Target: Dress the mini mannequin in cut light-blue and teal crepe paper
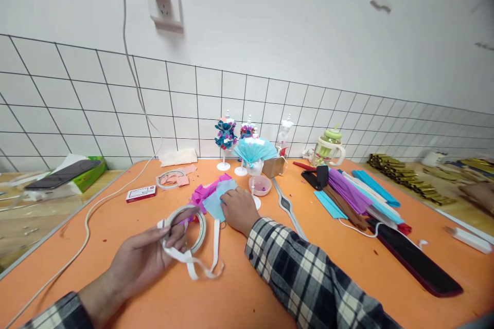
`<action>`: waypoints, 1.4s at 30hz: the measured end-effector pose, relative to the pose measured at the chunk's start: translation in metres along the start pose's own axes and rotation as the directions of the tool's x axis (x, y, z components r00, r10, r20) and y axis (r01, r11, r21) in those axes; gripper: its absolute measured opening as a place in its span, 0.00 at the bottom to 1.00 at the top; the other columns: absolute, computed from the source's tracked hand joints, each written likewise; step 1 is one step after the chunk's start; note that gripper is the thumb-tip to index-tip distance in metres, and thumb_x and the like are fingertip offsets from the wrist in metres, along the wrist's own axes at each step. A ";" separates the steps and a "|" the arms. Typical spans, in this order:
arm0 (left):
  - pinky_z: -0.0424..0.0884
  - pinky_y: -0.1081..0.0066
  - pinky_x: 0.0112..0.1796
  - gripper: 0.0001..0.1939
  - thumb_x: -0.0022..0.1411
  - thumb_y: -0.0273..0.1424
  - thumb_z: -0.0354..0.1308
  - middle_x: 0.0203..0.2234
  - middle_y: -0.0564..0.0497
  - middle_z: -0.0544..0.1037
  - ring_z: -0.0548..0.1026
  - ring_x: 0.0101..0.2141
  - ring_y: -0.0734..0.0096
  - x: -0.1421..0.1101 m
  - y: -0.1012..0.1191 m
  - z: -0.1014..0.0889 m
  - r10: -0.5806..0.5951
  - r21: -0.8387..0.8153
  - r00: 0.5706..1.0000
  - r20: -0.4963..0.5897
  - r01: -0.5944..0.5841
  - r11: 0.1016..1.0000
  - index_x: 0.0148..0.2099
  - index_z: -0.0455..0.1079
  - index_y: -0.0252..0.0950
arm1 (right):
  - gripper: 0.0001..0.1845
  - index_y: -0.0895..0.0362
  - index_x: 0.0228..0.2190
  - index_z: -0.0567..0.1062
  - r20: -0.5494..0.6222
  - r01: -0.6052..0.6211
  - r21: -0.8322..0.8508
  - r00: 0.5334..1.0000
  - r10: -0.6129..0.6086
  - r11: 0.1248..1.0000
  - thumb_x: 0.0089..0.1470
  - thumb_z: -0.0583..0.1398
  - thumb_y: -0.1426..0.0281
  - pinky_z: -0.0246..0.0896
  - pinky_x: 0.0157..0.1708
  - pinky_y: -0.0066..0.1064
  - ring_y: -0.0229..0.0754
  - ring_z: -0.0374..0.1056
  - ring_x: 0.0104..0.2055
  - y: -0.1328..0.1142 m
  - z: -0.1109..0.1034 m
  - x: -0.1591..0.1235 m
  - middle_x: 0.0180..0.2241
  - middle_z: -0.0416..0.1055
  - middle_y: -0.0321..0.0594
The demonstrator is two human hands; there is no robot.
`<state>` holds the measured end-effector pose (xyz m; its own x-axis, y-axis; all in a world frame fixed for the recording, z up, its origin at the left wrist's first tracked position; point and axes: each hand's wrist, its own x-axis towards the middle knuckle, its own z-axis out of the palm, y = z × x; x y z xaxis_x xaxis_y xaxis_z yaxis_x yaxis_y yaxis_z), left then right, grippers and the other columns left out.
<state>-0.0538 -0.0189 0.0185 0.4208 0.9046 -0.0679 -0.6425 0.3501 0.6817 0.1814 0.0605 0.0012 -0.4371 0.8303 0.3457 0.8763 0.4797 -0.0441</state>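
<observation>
My left hand (pixel 154 252) grips a roll of white tape (pixel 201 234) at its left side, at the front left of the table. A loose strip hangs from the roll and curls below it. My right hand (pixel 240 208) lies on a piece of light blue paper (pixel 213 203), fingers curled over its right part; the fingertips are partly hidden. Crumpled magenta paper (pixel 204 191) sits just behind and left of the blue piece. Behind my right hand stands a small white dress form (pixel 254 167) with a pleated light blue paper fan (pixel 255 149) around it.
Other small dress forms (pixel 225 136) stand at the back, beside a pink bowl (pixel 260 185). A second tape roll (pixel 170 179) and a red-white box (pixel 141 194) lie left. Folded coloured paper (pixel 349 193), a black flat bar (pixel 419 262) and a bottle (pixel 328 148) are right. A white cable (pixel 88 221) crosses the left.
</observation>
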 end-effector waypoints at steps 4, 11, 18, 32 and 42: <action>0.77 0.65 0.34 0.10 0.54 0.24 0.68 0.28 0.45 0.78 0.76 0.30 0.63 0.004 -0.004 -0.006 0.021 0.149 0.995 -0.095 -0.006 0.989 0.41 0.80 0.29 | 0.12 0.55 0.44 0.80 -0.044 -0.004 0.058 0.999 0.007 0.998 0.66 0.57 0.67 0.59 0.47 0.40 0.49 0.66 0.50 0.003 -0.002 -0.005 0.45 0.76 0.45; 0.73 0.64 0.45 0.24 0.60 0.31 0.66 0.26 0.51 0.75 0.75 0.37 0.61 -0.001 -0.005 0.004 0.183 0.246 0.983 0.019 -0.182 0.952 0.59 0.73 0.40 | 0.13 0.53 0.47 0.80 -0.131 -0.009 0.199 0.991 0.036 0.980 0.63 0.58 0.72 0.60 0.48 0.39 0.47 0.67 0.47 0.000 -0.015 -0.043 0.46 0.77 0.42; 0.69 0.65 0.40 0.35 0.70 0.48 0.54 0.30 0.51 0.75 0.71 0.32 0.64 -0.016 -0.039 0.015 0.036 0.719 0.984 0.173 -0.151 0.679 0.73 0.54 0.41 | 0.12 0.55 0.44 0.79 -0.300 0.230 0.445 0.949 -0.098 0.866 0.60 0.59 0.74 0.61 0.45 0.38 0.45 0.69 0.43 -0.003 -0.029 -0.094 0.41 0.79 0.41; 0.71 0.61 0.49 0.38 0.69 0.47 0.56 0.43 0.47 0.74 0.72 0.45 0.57 -0.026 -0.061 0.039 -0.055 0.859 0.985 0.165 -0.116 0.499 0.74 0.48 0.45 | 0.07 0.55 0.39 0.75 -0.468 0.455 0.510 0.859 -0.208 0.731 0.63 0.61 0.64 0.61 0.40 0.34 0.41 0.71 0.37 -0.032 -0.041 -0.104 0.34 0.79 0.38; 0.68 0.57 0.58 0.30 0.62 0.40 0.66 0.53 0.43 0.79 0.74 0.57 0.48 -0.022 -0.064 0.041 0.039 0.778 0.998 0.039 -0.055 0.625 0.65 0.67 0.44 | 0.05 0.54 0.30 0.74 -0.246 0.219 0.657 0.967 -0.070 0.721 0.55 0.66 0.70 0.61 0.40 0.32 0.39 0.71 0.34 -0.035 -0.042 -0.104 0.30 0.77 0.34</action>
<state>0.0039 -0.0715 0.0064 0.4197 0.9076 -0.0129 0.0736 -0.0199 0.9971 0.2050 -0.0546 0.0057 -0.4340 0.6996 0.5676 0.4030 0.7143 -0.5722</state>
